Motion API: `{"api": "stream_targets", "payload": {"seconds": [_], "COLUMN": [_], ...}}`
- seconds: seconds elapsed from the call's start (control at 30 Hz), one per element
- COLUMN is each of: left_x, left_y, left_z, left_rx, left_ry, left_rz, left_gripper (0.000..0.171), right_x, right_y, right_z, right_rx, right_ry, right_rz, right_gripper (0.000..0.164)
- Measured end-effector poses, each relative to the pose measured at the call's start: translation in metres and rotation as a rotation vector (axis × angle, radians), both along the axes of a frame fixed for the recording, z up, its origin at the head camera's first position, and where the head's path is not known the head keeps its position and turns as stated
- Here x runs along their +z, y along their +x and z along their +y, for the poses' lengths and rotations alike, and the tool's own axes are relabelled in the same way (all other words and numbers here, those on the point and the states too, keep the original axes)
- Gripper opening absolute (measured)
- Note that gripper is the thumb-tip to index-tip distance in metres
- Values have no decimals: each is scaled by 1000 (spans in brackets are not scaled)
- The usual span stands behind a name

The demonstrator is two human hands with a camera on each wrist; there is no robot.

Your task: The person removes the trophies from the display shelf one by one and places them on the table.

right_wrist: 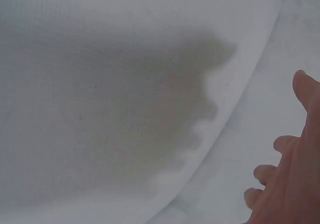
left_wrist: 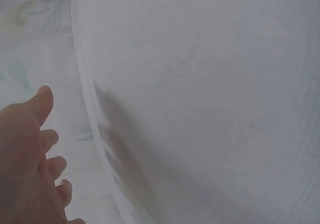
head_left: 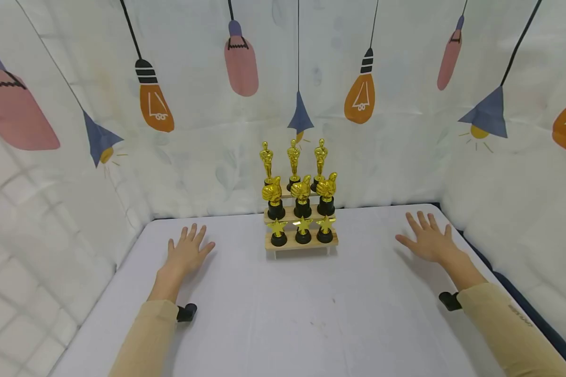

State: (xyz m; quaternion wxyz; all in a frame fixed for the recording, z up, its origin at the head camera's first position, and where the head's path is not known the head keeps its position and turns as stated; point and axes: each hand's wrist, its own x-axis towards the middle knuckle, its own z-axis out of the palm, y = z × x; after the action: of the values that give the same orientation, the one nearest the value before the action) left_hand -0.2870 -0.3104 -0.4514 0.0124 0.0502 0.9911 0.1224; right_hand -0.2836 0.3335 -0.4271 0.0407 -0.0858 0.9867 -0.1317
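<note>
Fingers spread, my left hand (head_left: 187,254) hovers over the left part of the table, its shadow beside it. My right hand (head_left: 431,242) is likewise spread over the right part, casting a shadow. Neither holds anything. Between them at the back stands a three-tier wooden rack (head_left: 302,245) of small gold trophies on black bases. Its bottom step carries star trophies (head_left: 303,230), the middle one thumbs-up trophies (head_left: 302,195), and the top one figure statuettes (head_left: 294,162). In the wrist views, the left hand (left_wrist: 25,159) and right hand (right_wrist: 290,169) appear with fingers extended.
A white cloth covers the table (head_left: 306,309). Pale fabric walls (head_left: 198,157) printed with hanging lamps and bulbs enclose its back and sides. Black wrist straps (head_left: 186,312) sit at both sleeve cuffs. A few small dark specks mark the cloth at the middle.
</note>
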Motion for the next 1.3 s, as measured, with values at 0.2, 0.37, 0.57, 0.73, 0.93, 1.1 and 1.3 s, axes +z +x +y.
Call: {"api": "stream_targets", "payload": {"seconds": [0.2,0.37,0.57,0.73,0.93,1.1,1.3], "left_x": [1,1,-2,-3,-4,-5,-3], "left_y": [1,3,6,6,7,9,11], "left_z": [1,6,14,23,35,42,52], "left_rx": [-10,-20,-30,-41,-64,-77,-67], "left_ry": [0,22,72,174,323,480,649], "left_rz": [7,6,7,28,83,113,121], "left_gripper": [77,75,75,72,65,63,54], "right_x": [-3,-5,-8,-8,-11,-16,-13], "right_y": [5,6,9,11,12,14,17], "right_z": [-2,-8,-21,-30,-44,-59,-80], "right_rx": [22,59,104,144,159,138,94], "right_ry": [-43,-57,-98,-167,-302,-438,-593], "right_rz": [16,13,74,114,175,198,181], "right_gripper": [92,90,84,76,62,54,42]}}
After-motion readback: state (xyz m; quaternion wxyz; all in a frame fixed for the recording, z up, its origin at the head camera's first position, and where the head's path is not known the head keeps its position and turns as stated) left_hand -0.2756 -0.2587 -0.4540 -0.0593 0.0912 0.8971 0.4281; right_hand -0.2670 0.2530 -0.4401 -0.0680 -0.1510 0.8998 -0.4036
